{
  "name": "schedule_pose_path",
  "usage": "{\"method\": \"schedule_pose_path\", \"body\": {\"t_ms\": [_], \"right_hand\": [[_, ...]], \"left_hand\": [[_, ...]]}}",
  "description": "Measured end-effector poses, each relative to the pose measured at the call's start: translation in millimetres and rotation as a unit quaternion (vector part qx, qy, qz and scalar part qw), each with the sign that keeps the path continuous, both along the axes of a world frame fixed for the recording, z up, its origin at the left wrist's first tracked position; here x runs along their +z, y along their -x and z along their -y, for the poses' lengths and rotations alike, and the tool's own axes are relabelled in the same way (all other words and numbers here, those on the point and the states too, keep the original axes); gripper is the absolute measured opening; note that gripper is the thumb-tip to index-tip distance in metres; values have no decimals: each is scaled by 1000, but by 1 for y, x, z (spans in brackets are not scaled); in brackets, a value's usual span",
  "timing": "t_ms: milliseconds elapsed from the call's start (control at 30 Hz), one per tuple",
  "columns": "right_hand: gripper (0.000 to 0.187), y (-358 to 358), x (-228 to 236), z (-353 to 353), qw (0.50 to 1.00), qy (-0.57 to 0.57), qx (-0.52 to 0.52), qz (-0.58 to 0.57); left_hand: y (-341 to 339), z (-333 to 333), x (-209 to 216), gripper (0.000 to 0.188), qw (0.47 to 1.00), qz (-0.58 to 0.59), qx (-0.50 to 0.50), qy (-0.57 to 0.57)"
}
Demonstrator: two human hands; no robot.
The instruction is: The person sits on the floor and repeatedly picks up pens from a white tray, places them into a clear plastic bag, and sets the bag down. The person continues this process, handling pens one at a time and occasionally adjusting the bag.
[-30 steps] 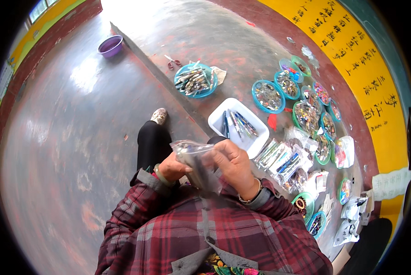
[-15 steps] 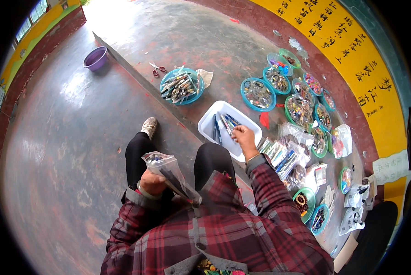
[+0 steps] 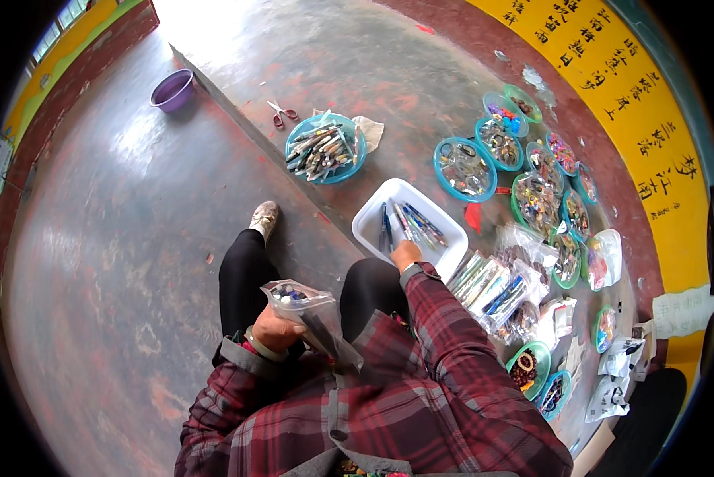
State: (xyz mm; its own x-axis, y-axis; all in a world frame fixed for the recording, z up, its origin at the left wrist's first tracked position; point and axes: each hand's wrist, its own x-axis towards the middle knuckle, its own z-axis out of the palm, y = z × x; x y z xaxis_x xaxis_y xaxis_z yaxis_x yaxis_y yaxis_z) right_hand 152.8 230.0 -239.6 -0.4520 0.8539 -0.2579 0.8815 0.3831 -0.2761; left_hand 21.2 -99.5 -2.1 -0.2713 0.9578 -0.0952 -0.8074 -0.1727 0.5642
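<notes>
My left hand (image 3: 276,327) is closed around a clear plastic bag (image 3: 322,324), upright in front of my lap, with dark pens showing in it. Inside the white basin (image 3: 365,213) by my right knee lie several pens (image 3: 420,224). Two dark pens (image 3: 386,228) sit apart toward the basin's left side. Over the near rim, my right hand (image 3: 406,254) reaches in with curled fingers, close to the lower ends of those dark pens. The fingertips are partly hidden, so what they grip does not show.
Beyond the basin stands a blue basket (image 3: 358,159) heaped with pens, beside red-handled scissors (image 3: 279,115). Farther left is a purple basin (image 3: 172,91). On the right are bagged pens (image 3: 488,288) and several baskets of small goods, including a blue one (image 3: 438,179). A floor ridge (image 3: 245,131) runs diagonally.
My right hand has drawn back toward me, from over the pens to the basin's near rim. The pens there now lie more spread out. My left hand still holds the bag.
</notes>
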Motion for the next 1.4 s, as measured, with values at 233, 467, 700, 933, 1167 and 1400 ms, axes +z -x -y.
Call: {"method": "schedule_pose_path", "body": {"t_ms": [233,467,700,933,1167,1400], "right_hand": [[27,0,20,2,1000,26,6,2],[19,-29,39,-4,923,227,-163,-263],[12,-72,145,11,769,213,-206,-567],[16,-72,306,38,712,221,-31,-666],[17,-30,399,74,771,219,210,-560],[19,-2,417,86,822,237,324,-404]], "left_hand": [[-1,-6,3,54,999,-24,10,21],[-3,-5,11,55,1000,-17,-2,12],[-3,-5,16,53,999,-35,-32,25],[-10,-14,15,54,995,-85,-38,32],[-14,-17,12,53,991,-91,-97,13],[-13,-12,11,52,990,-91,-104,12]]}}
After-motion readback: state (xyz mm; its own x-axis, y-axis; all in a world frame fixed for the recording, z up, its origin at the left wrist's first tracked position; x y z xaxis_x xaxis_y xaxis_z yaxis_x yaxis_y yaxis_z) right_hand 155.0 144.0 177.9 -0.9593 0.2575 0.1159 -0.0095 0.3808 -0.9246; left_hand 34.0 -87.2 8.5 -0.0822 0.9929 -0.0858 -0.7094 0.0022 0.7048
